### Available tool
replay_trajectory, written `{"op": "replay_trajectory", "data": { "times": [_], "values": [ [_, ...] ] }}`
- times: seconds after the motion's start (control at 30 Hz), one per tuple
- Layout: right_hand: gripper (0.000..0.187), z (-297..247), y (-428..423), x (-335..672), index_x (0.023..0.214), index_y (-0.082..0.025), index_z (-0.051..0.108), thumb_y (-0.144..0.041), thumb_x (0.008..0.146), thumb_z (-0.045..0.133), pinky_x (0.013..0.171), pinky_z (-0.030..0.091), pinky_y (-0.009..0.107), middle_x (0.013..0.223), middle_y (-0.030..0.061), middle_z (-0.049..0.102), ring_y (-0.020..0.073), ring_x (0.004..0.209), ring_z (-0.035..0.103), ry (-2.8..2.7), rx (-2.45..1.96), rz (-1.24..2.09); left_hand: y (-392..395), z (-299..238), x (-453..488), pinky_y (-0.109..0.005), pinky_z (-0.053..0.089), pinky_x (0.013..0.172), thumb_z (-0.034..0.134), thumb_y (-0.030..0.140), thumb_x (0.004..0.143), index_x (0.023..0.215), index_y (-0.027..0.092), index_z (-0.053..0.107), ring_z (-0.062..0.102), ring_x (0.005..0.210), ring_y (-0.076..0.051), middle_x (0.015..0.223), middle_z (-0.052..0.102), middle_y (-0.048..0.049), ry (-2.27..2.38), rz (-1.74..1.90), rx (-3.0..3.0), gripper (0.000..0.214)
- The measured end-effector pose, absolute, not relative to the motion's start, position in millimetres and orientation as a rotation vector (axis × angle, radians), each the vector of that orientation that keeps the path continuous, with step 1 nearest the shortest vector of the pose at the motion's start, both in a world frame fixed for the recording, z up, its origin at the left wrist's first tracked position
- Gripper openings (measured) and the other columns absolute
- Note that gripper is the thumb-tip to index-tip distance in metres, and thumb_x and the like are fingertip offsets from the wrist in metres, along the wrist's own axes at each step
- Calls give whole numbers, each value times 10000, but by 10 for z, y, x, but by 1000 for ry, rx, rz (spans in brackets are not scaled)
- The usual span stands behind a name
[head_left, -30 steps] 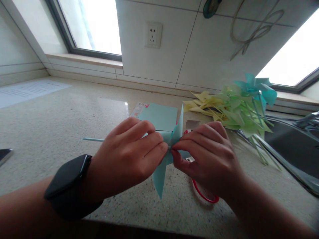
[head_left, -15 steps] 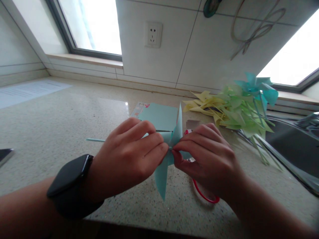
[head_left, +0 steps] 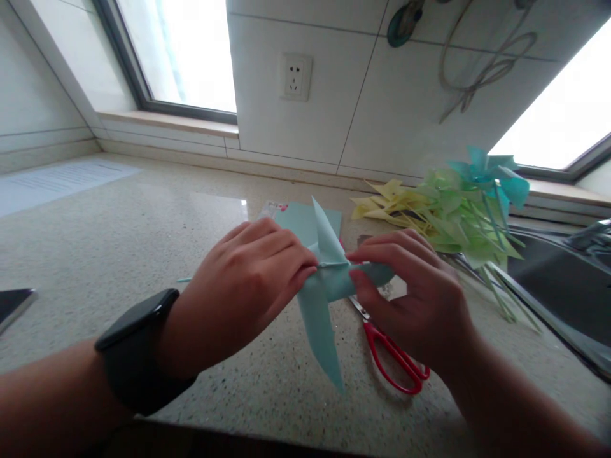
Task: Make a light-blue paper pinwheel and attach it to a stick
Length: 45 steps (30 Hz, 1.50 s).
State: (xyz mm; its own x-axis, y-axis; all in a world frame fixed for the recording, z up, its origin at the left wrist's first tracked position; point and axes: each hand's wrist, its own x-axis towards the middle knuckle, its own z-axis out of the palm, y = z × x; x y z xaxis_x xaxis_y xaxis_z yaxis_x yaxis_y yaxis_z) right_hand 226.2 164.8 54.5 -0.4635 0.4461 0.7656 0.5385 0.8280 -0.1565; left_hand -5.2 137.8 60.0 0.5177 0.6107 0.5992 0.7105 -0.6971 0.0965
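A light blue paper pinwheel point(head_left: 324, 324) is held above the counter between both hands. My left hand point(head_left: 258, 280), with a black watch at the wrist, is closed around its thin stick point(head_left: 183, 280), whose far end sticks out to the left. The fingertips of my right hand point(head_left: 410, 286) pinch the pinwheel close to its centre, by one curled blade. Red-handled scissors point(head_left: 394, 362) lie on the counter below my right hand. Behind the pinwheel lies a stack of light blue paper squares point(head_left: 329, 218), partly hidden.
Yellow and green paper pinwheels point(head_left: 443, 216) and a blue pinwheel point(head_left: 491, 172) lie in a pile at the right, beside the sink point(head_left: 563, 273). A printed sheet point(head_left: 62, 181) and a dark flat device point(head_left: 14, 305) are at the left.
The pinwheel has turned and its blades show more fully. My right hand has shifted slightly right, its fingers a little more spread, and more of the scissors shows.
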Motion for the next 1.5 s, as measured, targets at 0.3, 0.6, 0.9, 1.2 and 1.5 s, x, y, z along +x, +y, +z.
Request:
{"op": "replay_trajectory", "data": {
  "times": [0.3, 0.6, 0.9, 1.2, 1.5],
  "values": [
    [431, 547, 1668, 2308, 1170, -222, 629, -176, 751, 724, 897, 423, 476, 1099, 64, 721, 273, 976, 633, -2298, -629, -380, 1421, 636, -63, -327, 484, 772, 578, 187, 993, 997, 200, 699, 628, 844, -180, 928, 700, -19, -1389, -1108, -2717, 122],
    [125, 494, 1575, 2280, 971, -244, 695, -250, 861, 754, 795, 452, 444, 902, 13, 760, 247, 874, 615, -2189, -657, -400, 1371, 627, -19, -313, 453, 817, 565, 211, 1004, 1033, 262, 682, 624, 893, -163, 967, 687, 19, -1331, -1060, -2942, 130],
    [52, 562, 1556, 2272, 872, -251, 696, -217, 857, 734, 814, 450, 440, 852, 11, 762, 258, 868, 561, -2150, -662, -401, 1285, 681, -24, -395, 472, 862, 629, 162, 830, 1120, 207, 627, 604, 935, -234, 1043, 669, -37, -1126, -894, -2913, 293],
    [102, 560, 1515, 2240, 871, -241, 691, -236, 939, 616, 793, 426, 426, 845, 19, 748, 251, 865, 531, -2145, -654, -367, 1272, 632, -13, -390, 489, 763, 581, 311, 994, 974, 167, 663, 591, 840, -229, 901, 662, -44, -1096, -841, -2734, 167],
    [39, 571, 1377, 2201, 871, -247, 730, -275, 855, 751, 868, 419, 469, 916, 23, 773, 292, 933, 552, -2137, -744, -379, 1194, 663, 71, -391, 468, 695, 613, 163, 948, 829, 157, 667, 562, 753, -229, 792, 644, -29, -1061, -856, -2563, 130]
  ]
}}
